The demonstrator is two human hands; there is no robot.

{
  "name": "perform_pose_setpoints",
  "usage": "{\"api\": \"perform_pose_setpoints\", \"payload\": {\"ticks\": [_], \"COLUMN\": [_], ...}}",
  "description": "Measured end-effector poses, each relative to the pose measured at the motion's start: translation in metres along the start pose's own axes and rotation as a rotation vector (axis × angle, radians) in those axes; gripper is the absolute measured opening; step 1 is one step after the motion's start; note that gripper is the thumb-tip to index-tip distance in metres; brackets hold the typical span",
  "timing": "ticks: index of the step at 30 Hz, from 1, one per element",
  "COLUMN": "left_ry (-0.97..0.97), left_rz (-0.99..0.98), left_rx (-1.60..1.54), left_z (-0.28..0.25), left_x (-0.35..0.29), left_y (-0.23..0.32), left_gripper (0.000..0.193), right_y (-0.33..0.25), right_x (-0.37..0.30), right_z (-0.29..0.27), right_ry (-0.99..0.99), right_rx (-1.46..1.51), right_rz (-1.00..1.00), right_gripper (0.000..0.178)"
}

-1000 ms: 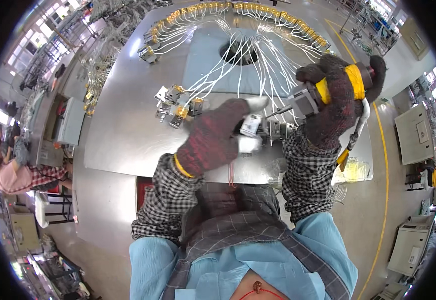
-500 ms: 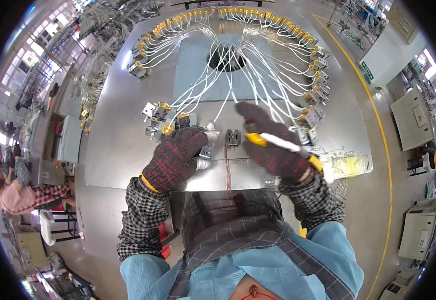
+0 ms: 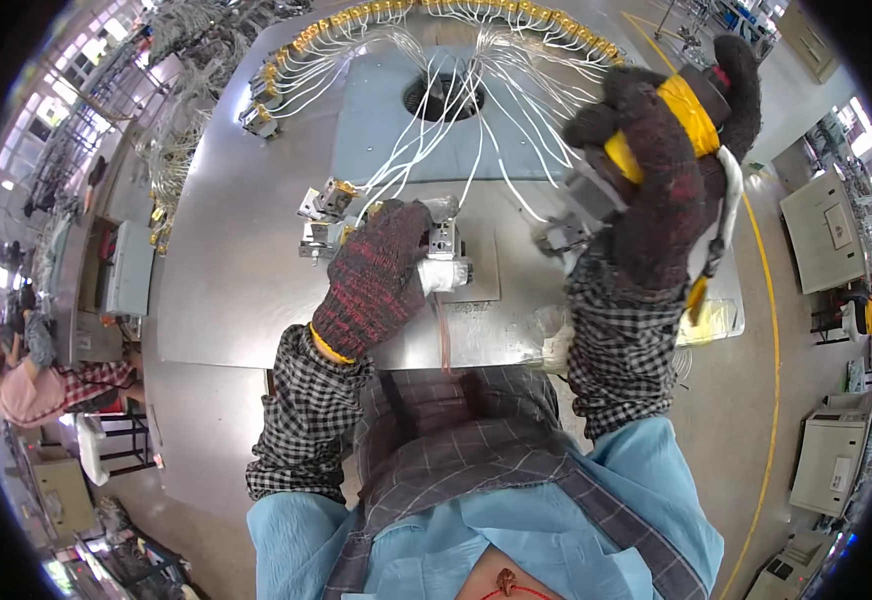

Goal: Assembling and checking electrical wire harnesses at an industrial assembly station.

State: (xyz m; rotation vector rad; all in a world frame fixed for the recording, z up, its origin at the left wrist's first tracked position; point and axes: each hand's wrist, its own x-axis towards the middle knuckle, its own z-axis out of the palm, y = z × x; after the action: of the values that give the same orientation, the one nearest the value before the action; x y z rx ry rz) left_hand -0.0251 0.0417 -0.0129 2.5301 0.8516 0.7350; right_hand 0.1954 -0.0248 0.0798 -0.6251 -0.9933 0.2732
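My left hand (image 3: 371, 285), in a dark red-flecked knit glove, is closed round a small metal block (image 3: 444, 240) near the table's front. White wrapping shows at its lower end, and a white cable (image 3: 474, 165) runs toward it from the hole. Thin brown wires (image 3: 444, 335) hang over the front edge below it. My right hand (image 3: 656, 190), gloved too, is raised at the right, fingers wrapped round a dark tool banded with yellow tape (image 3: 691, 115). The tool's kind is unclear. A white strip (image 3: 726, 200) lies along the hand. Blurred metal blocks (image 3: 571, 235) show beside it.
Many yellow-ended metal blocks (image 3: 356, 20) stand round the table (image 3: 226, 270), their white cables meeting at a round hole (image 3: 443, 97) in a blue-grey panel (image 3: 356, 130). More blocks (image 3: 331, 200) sit beyond my left hand. Clear plastic (image 3: 711, 325) lies front right. Another person (image 3: 41, 390) sits far left.
My right hand has risen up and to the right from the table's middle, with the yellow-taped tool now visible. My left hand has moved right and slightly away with the metal block, over the small dark fixture.
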Motion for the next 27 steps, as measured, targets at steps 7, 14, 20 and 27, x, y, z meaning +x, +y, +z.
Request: {"api": "perform_pose_setpoints", "payload": {"ticks": [7,14,20,27], "left_ry": [-0.026,-0.050,-0.012,0.003], "left_rz": [-0.025,-0.111,-0.067,-0.097], "left_rx": [-0.040,-0.047,-0.117,-0.101], "left_z": [-0.006,-0.003,0.002,0.002], "left_x": [-0.001,0.001,0.004,0.000], "left_y": [0.006,0.012,0.013,0.016], "left_gripper": [0.061,0.064,0.063,0.061], "right_y": [0.015,0.014,0.037,0.027], "right_x": [-0.036,-0.033,-0.042,-0.040], "right_z": [0.037,0.030,0.030,0.032], "right_ry": [0.024,-0.031,-0.067,-0.140], "right_rx": [-0.022,0.228,0.028,-0.143], "right_rz": [0.121,0.050,-0.070,-0.103], "right_gripper": [0.082,0.085,0.080,0.082]}}
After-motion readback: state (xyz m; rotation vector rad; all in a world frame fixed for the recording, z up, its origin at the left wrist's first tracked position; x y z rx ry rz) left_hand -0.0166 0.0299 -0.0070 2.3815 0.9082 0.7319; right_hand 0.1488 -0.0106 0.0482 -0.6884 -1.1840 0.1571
